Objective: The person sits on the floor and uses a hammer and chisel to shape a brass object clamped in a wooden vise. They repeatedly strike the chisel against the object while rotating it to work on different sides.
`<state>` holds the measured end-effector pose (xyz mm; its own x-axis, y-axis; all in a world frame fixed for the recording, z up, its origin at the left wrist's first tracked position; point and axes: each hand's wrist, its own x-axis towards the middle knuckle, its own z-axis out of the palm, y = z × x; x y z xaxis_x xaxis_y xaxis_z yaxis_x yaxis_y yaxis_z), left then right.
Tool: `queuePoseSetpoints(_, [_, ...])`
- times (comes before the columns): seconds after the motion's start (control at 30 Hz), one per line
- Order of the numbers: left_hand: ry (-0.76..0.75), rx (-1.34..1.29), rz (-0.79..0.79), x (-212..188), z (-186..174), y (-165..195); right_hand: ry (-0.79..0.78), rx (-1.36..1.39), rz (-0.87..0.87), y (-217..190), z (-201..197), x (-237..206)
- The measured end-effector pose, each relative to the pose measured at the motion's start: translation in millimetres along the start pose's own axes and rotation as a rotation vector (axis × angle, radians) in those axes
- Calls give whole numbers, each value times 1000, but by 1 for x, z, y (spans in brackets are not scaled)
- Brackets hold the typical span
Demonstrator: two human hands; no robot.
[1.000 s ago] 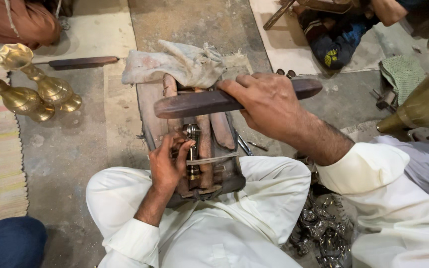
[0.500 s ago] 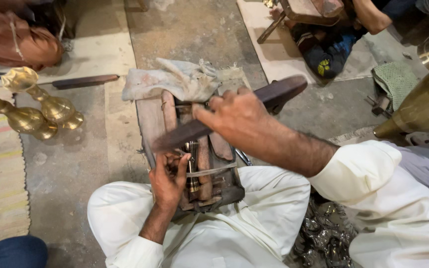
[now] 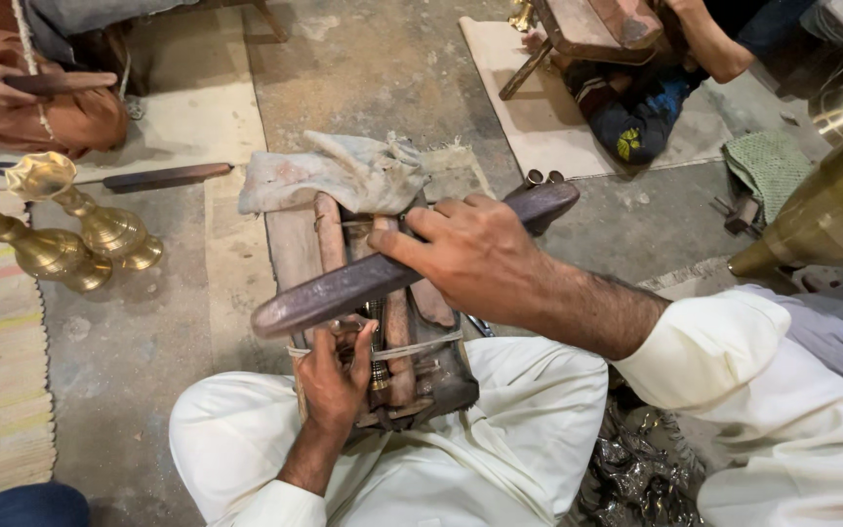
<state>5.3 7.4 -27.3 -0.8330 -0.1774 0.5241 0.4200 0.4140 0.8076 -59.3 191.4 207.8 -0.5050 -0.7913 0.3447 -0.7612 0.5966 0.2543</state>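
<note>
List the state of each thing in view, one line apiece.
Right hand: gripping the wooden bat, raised.
Wooden bat: tilted above the block.
Left hand: holding a small brass piece on the block.
Wooden block: lying between the knees.
Grey cloth: crumpled on the block's far end.
Two brass stands: upright on the floor.

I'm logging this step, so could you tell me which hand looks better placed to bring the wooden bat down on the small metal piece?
Right, probably. The right hand grips the wooden bat above the block, while the left hand pinches the small metal piece.
</note>
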Motion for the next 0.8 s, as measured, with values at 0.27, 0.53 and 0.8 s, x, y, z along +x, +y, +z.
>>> queuePoseSetpoints(0.27, [59, -38, -99, -8, -7, -2, -122, 5, 20, -2, 1, -22])
queuePoseSetpoints(0.53, [-148, -282, -251, 53, -28, -3, -201, 626, 656, -4, 40, -98])
queuePoseSetpoints(0.8, [-809, -73, 90, 106, -17, 23, -13, 1453, 1111, -53, 123, -173])
